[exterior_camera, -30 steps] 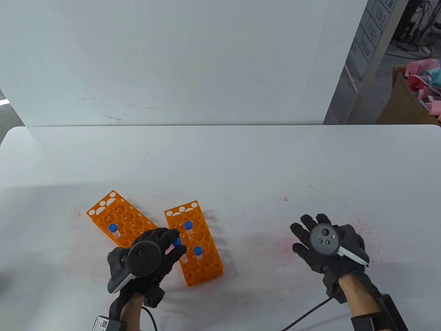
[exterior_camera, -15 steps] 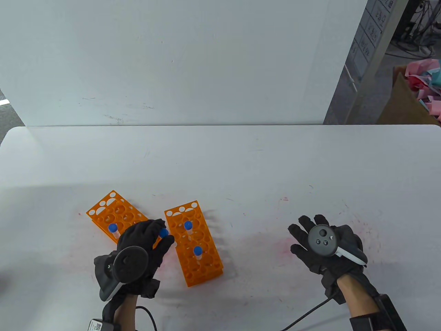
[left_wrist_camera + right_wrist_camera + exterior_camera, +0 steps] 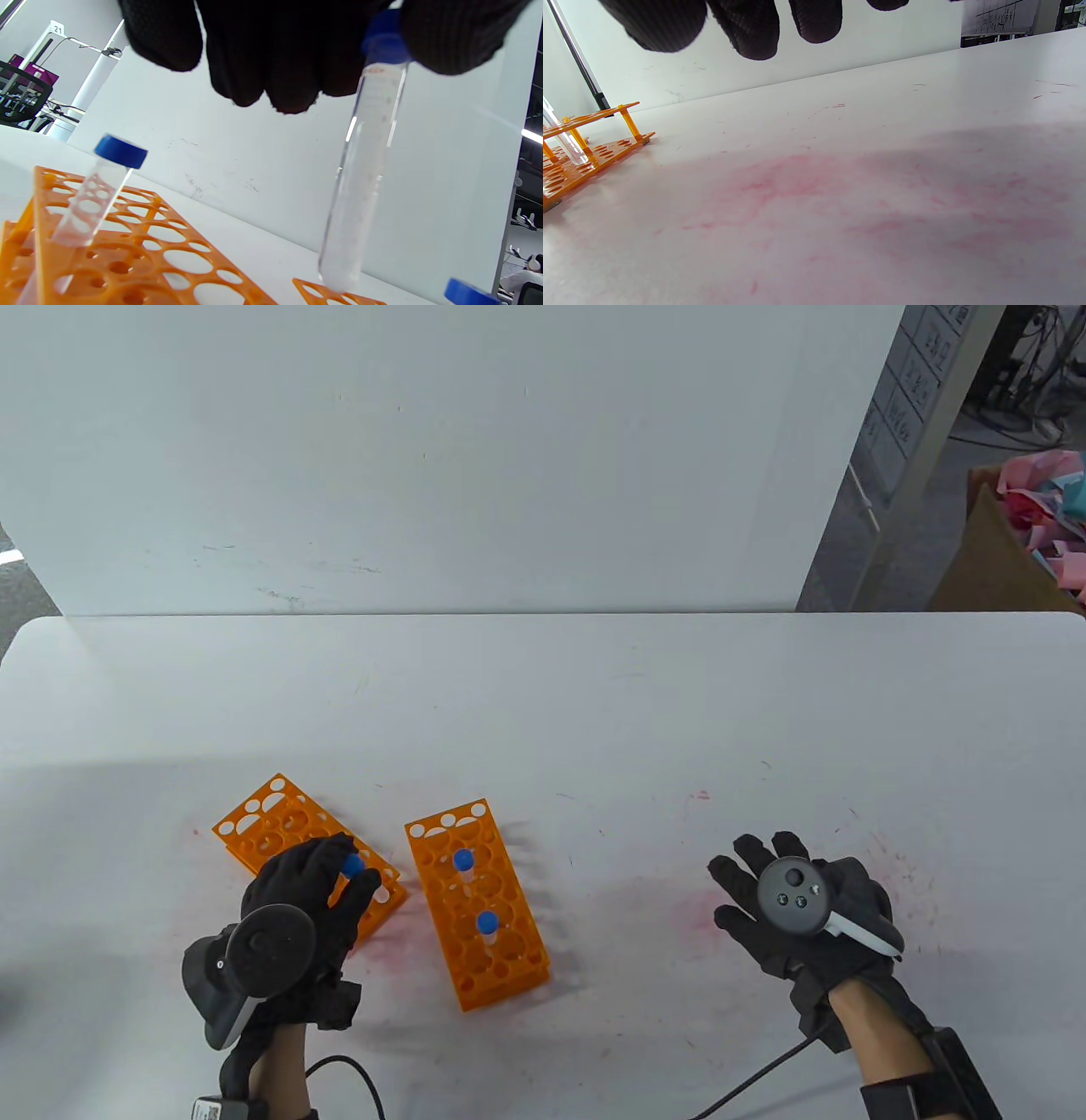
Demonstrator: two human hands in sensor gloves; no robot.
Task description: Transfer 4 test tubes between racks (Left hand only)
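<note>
left hand (image 3: 310, 891) pinches tube (image 3: 360, 178) by blue cap, hanging over left rack (image 3: 254, 823) | right hand (image 3: 797, 908) flat on desk (image 3: 594, 704), grasping nothing | tube likely light, slick, brittle; take at cap

Bright, even light; soft shadows
</note>
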